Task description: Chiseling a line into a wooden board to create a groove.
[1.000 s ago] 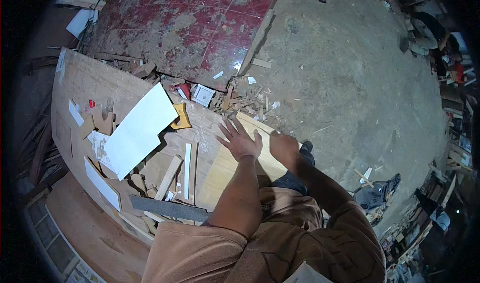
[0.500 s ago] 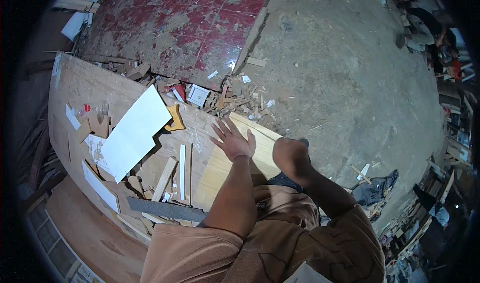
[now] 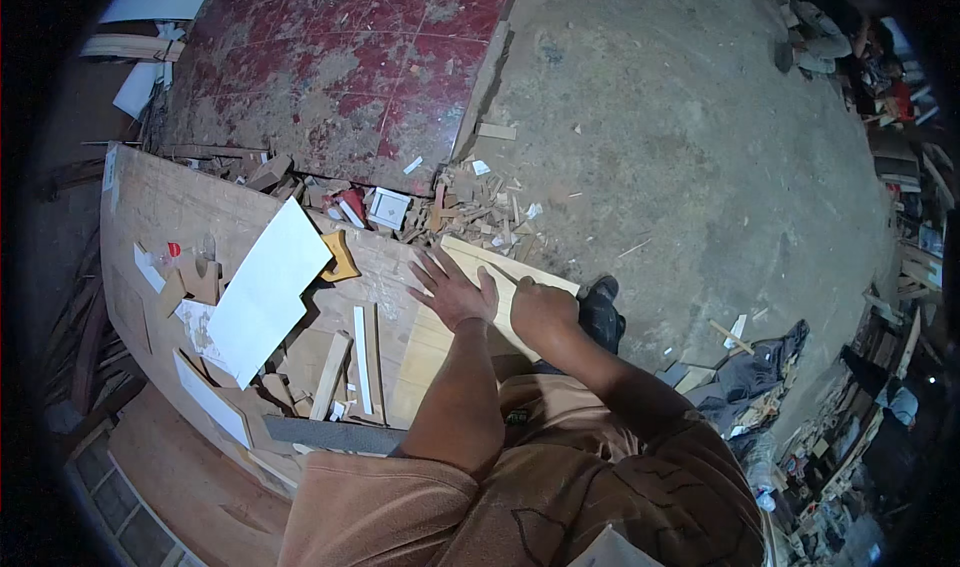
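A pale wooden board [image 3: 430, 352] lies on the workbench in front of me, its far right end near the bench edge. My left hand [image 3: 460, 299] rests flat on the board, fingers spread. Just right of it, my right hand [image 3: 545, 317] is closed in a fist low over the board. A thin dark strip juts from the fist toward the left hand; what kind of tool it is, I cannot make out. Left of the board, a saw's yellow handle [image 3: 340, 257] sticks out from under a white panel [image 3: 265, 292].
Wood offcuts [image 3: 330, 375] and a grey strip [image 3: 325, 434] lie on the workbench [image 3: 160, 182]. Scraps [image 3: 480, 212] litter the floor beyond it. My dark shoe [image 3: 600, 312] is beside the right hand. Another person [image 3: 830, 27] is at the far right, beside piled material.
My right fist has moved left along the board, closer to the left hand, and the shoe shows more. My left hand stays flat on the board. The view has shifted slightly.
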Action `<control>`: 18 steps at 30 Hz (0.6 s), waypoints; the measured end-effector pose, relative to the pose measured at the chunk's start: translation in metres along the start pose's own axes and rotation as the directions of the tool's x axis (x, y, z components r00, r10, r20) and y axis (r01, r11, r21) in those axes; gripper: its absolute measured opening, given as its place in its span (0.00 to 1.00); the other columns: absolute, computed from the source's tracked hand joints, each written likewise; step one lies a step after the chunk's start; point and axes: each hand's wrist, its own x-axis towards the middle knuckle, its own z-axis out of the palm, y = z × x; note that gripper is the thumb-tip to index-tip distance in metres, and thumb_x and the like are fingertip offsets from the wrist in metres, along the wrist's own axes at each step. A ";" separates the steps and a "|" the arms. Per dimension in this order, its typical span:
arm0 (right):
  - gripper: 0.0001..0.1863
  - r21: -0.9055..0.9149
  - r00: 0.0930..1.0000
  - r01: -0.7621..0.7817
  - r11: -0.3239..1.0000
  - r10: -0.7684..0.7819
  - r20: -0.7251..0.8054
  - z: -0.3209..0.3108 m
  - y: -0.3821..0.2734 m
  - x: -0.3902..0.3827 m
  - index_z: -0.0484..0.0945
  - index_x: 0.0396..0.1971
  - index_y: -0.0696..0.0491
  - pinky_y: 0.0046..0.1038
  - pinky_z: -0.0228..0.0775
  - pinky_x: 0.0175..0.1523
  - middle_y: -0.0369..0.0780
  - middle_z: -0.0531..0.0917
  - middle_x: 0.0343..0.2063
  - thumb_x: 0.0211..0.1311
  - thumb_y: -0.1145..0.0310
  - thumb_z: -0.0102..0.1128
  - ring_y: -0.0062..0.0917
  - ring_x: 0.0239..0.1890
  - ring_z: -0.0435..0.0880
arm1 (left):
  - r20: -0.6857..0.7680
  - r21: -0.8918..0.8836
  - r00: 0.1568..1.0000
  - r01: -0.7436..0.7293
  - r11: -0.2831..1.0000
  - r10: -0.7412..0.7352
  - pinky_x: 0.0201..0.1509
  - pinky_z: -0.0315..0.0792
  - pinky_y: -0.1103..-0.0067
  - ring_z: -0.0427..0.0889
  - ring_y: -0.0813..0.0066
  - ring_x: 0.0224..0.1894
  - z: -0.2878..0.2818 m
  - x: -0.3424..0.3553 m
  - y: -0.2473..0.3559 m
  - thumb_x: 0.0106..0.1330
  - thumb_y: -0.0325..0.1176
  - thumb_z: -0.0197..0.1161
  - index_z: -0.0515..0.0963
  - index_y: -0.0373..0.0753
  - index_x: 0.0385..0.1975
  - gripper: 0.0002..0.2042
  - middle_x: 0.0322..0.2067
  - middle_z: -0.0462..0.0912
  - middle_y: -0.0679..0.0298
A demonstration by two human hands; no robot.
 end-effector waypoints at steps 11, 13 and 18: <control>0.09 -0.151 0.945 0.217 0.964 -0.246 -0.214 -0.006 0.012 -0.020 0.80 0.32 0.58 0.34 0.77 0.23 0.45 0.84 0.20 0.54 0.70 0.56 0.35 0.21 0.87 | -0.042 -0.063 0.998 -0.039 0.997 0.036 0.72 0.28 0.41 0.33 0.39 0.75 0.000 -0.002 -0.001 0.61 0.53 0.53 0.42 0.31 0.73 0.46 0.73 0.39 0.40; 0.10 -0.115 0.950 0.236 0.965 -0.254 -0.180 -0.003 0.015 -0.006 0.77 0.36 0.60 0.39 0.78 0.26 0.50 0.85 0.22 0.57 0.73 0.52 0.40 0.25 0.87 | -0.032 -0.052 0.999 -0.034 0.998 0.032 0.72 0.29 0.41 0.34 0.39 0.75 -0.001 -0.002 -0.002 0.61 0.53 0.53 0.42 0.31 0.73 0.46 0.73 0.39 0.40; 0.11 -0.060 0.949 0.266 0.962 -0.272 -0.158 0.019 0.021 0.025 0.77 0.38 0.59 0.43 0.78 0.29 0.50 0.85 0.24 0.58 0.72 0.52 0.43 0.27 0.87 | -0.011 -0.041 0.999 -0.031 0.999 0.030 0.72 0.29 0.41 0.33 0.39 0.75 0.001 0.001 -0.002 0.61 0.53 0.52 0.42 0.32 0.73 0.46 0.73 0.39 0.41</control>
